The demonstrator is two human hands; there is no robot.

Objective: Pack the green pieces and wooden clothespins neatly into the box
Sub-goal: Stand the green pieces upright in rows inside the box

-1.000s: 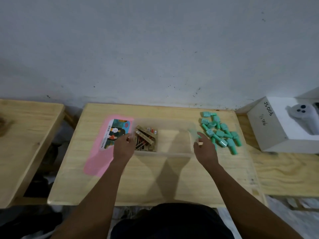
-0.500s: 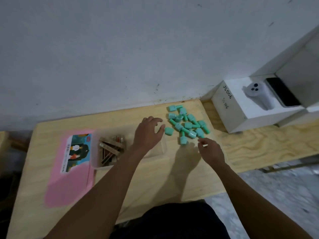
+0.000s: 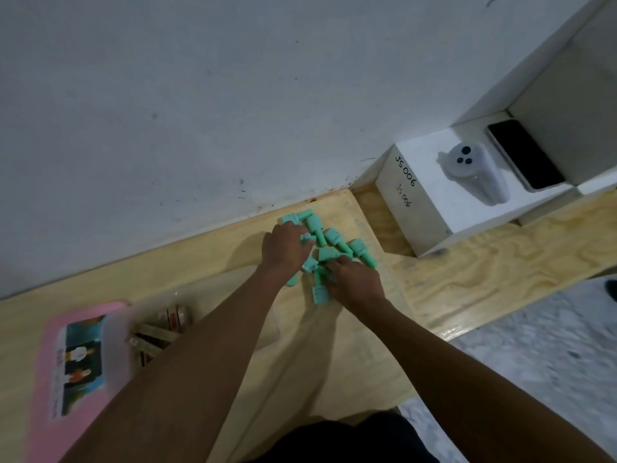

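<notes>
Both hands are laid on the heap of green pieces, which lies on the far right part of the wooden worktop, close under the wall. The left hand is reached across to the heap's left side; its grip is narrow, the fingers bent down and closed over green pieces, with the end of one piece seen at the fingertips. The right hand is set against the near side of the heap, knuckles up and fingers curled in among the pieces. Pieces are touched by it, but its fingertips are hidden, so it cannot be told whether anything is held in that grip. A few pieces are left loose between and just below the two hands.

The box, of clear plastic, is placed to the left of the heap, partly crossed by the left forearm. The wooden clothespins are seen inside its left end, lying together. No green piece can be made out in it.

Just beside the box on the left a pink sheet with a printed picture is laid flat; its print is too blurred to be read.

On the neighbouring surface to the right a white carton is stood, and "JS006" is written by hand on its side twice, once large and once smaller below. A white controller and a dark phone are laid on top of it
</notes>
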